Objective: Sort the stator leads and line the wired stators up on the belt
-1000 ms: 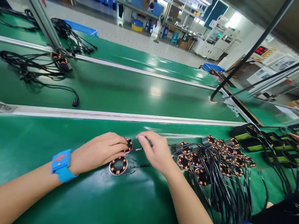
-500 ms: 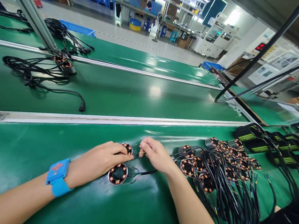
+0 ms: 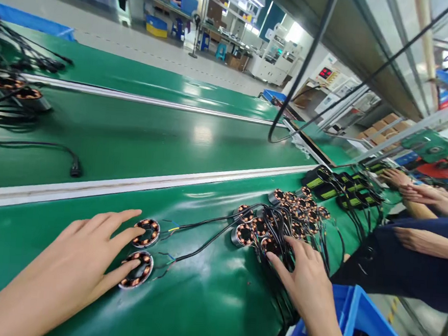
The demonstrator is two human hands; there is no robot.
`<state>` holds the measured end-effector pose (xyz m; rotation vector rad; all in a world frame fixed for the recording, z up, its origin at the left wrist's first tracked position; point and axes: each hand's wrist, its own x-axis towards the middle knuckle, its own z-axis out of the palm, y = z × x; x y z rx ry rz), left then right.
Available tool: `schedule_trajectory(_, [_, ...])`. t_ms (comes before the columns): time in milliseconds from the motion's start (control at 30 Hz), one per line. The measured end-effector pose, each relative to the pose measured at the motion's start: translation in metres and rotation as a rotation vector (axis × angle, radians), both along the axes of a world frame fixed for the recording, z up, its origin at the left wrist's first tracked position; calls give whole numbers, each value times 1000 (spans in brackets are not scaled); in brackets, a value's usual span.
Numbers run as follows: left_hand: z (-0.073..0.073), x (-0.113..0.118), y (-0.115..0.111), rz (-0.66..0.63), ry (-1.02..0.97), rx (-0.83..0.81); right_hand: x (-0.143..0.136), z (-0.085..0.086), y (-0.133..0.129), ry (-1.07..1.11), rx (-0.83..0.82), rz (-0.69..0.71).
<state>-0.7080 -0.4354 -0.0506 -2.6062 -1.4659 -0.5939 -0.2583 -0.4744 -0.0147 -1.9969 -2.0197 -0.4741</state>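
Observation:
Two ring-shaped motor stators with copper windings lie on the green table: the upper stator [image 3: 146, 233] and the lower stator [image 3: 136, 270]. My left hand [image 3: 75, 260] is open, fingers spread, with a fingertip at the upper ring and the thumb over the lower one. Thin coloured wires from both lead to black cables [image 3: 203, 246] that run right to a pile. Over the near side of this stator pile [image 3: 260, 227], my right hand [image 3: 305, 271] is open. Its thumb and forefinger are apart around a stator [image 3: 270, 245] and the black cable bundle; contact there is unclear.
Black casings with green stripes [image 3: 354, 200] sit beyond the pile. A co-worker's hands [image 3: 417, 192] are at the far right. Below the table edge stands a blue bin [image 3: 355, 320]. Another cable with a connector [image 3: 76, 168] lies back left, and a hanging black cable [image 3: 303, 66] loops down.
My right hand has let go of the thin wire and moved right to the pile. My left hand has spread over the two stators. The view has swung right, showing a co-worker.

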Motion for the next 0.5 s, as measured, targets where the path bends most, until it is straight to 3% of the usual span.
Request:
schedule_trajectory(133, [2, 13, 14, -48, 135, 2, 6, -13, 0, -31, -24, -131])
schedule_trajectory(333, [13, 30, 33, -29, 280, -187, 10, -16, 18, 126, -144, -243])
schedule_trajectory(433, [25, 34, 37, -1, 307, -279, 11, -11, 15, 213, -103, -247])
schedule_trajectory(500, [34, 38, 39, 25, 332, -312, 12, 1, 0, 275, -30, -203])
